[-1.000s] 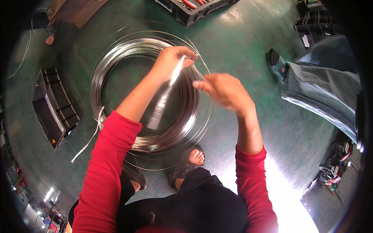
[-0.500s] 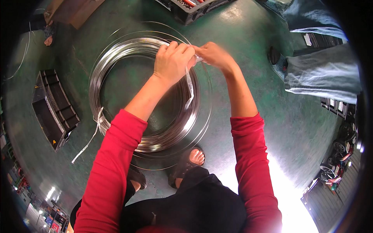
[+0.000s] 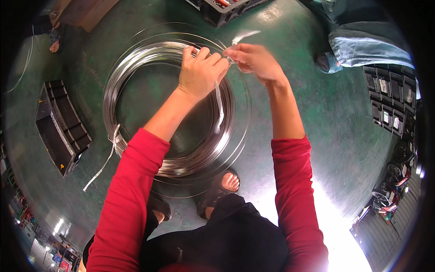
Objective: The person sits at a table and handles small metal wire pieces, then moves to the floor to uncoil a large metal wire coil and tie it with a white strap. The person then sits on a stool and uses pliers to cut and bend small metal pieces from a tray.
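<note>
A big coil of silvery metal wire (image 3: 111, 97) lies on the green floor in front of my feet, with a few loose turns of wire around its outside. My left hand (image 3: 201, 70) is closed over the coil's upper right side. From under it a white plastic strip (image 3: 219, 106) hangs down across the windings. Just right of it, my right hand (image 3: 253, 61) pinches the other part of the strip, whose blurred tail sticks up above the fingers. A second white tie (image 3: 103, 165) is knotted around the coil's lower left side, its long end lying on the floor.
A black divided tray (image 3: 63, 129) is on the floor at the left. At the top stand a cardboard box (image 3: 86, 13) and a black crate (image 3: 222, 16). Another person's jeans leg (image 3: 369, 45) is at the upper right, near stacked black bins (image 3: 392, 97).
My right hand has shifted slightly right and turned, and the strip's tail now shows above it. My left hand stays on the coil. The other person's near leg has moved away.
</note>
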Demonstrator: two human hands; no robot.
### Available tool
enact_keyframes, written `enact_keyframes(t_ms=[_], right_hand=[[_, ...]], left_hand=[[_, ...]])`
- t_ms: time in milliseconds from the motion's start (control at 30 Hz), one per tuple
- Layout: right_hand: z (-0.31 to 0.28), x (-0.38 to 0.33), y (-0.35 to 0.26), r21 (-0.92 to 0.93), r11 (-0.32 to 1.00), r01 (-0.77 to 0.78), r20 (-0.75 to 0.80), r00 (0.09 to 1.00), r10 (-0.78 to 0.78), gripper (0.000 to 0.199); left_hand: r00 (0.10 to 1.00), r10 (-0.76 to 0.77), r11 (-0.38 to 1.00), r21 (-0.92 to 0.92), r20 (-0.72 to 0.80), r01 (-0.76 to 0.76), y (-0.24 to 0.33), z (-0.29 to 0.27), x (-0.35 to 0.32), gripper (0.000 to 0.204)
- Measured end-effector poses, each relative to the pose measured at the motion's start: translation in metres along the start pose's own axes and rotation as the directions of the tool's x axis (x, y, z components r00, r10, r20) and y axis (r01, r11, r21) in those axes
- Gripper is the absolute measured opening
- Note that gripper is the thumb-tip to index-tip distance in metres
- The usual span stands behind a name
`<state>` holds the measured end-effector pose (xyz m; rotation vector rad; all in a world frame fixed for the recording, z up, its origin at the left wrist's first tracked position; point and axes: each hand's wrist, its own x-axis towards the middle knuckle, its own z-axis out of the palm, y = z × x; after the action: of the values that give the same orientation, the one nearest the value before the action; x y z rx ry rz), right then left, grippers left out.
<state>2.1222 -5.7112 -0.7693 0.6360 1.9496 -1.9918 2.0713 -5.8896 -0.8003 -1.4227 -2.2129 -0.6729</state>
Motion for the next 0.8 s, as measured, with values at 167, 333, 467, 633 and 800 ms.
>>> enact_keyframes(t_ms=[167,333,467,633,800], right_hand=[[0.010,0.021,0.044,0.309,0.951,-0.028,-0.318,0.939,0.131,0.019],[0.037,0.042,0.078,0.472,0.881,-0.023,-0.503,0.814,0.291,0.015],[0.046,0.044,0.077,0.367,0.929,-0.051,-0.526,0.812,0.253,0.018],[0.042,0.043,0.074,0.568,0.820,-0.063,-0.437,0.821,0.366,0.020],[0.039,0.050,0.082,0.640,0.768,0.008,-0.464,0.801,0.378,0.012]], left_hand=[[0.993,-0.091,0.990,-0.101,0.079,0.099,0.009,-0.020,-0.019,0.019],[0.951,-0.213,0.914,-0.298,0.225,0.275,0.020,-0.062,-0.051,0.025],[0.920,-0.299,0.711,-0.585,0.253,0.391,0.016,-0.042,-0.039,0.021],[0.575,-0.423,-0.272,-0.704,0.700,0.657,0.015,-0.022,-0.014,0.037],[0.358,-0.509,-0.113,-0.473,0.783,0.874,0.029,-0.036,-0.018,0.036]])
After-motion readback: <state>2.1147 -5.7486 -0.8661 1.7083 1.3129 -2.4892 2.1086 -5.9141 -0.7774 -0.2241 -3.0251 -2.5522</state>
